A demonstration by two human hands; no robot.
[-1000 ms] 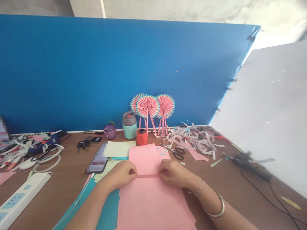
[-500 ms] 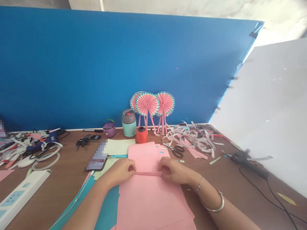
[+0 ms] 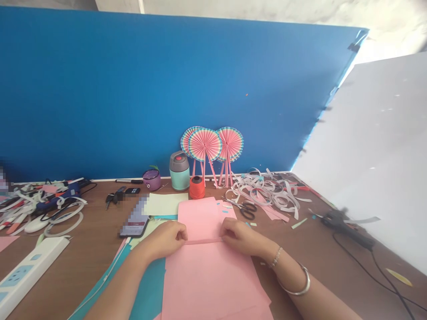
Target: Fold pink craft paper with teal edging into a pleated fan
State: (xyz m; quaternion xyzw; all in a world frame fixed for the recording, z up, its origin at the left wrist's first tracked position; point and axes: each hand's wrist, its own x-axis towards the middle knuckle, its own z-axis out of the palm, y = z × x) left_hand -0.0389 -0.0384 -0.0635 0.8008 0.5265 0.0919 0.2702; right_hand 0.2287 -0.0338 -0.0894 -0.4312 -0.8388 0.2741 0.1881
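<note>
The pink sheet [image 3: 199,218] lies mid-worktop [image 3: 93,240], over a stack of pink paper [image 3: 213,280], with a narrow fold [image 3: 204,242] along its near edge. The left hand [image 3: 168,238] has its fingers clamped on the fold's left end; the right hand [image 3: 242,235] has its fingers clamped on the right end. Scissors [image 3: 248,210] lie just beyond the right hand. Fans [image 3: 205,145] stand at the worktop's back edge, paper strips [image 3: 282,204] fill its back right corner, and a power strip [image 3: 28,271] lies toward the near left corner.
</note>
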